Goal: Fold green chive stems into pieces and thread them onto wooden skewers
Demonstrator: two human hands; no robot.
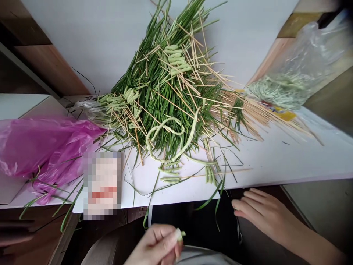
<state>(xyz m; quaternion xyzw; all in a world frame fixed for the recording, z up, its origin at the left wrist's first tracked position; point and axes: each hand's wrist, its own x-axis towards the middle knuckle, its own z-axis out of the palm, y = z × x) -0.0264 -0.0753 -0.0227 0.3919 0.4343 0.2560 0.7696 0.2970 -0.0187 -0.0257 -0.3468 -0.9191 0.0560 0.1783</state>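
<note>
My left hand (161, 244) is low in the middle, below the table edge, its thumb and fingers pinched on a short piece of green bean (183, 233). My right hand (256, 209) is over my lap at the right, fingers curled and tips pressed together. Whether anything is between them I cannot make out. On the table, a long green bean (190, 140) curls over a heap of garlic chives (162, 125). Short bean pieces in a row (178, 60) lie on top, among scattered wooden skewers (190, 86). Small bean bundles (211, 175) lie near the front edge.
A pink plastic bag (49, 143) spreads over the left side, with a blurred-out flat object (102, 184) beside it. Loose skewers (253, 114) fan out to the right, near a clear bag (286, 84) of pale green contents. Chive strands hang over the front edge.
</note>
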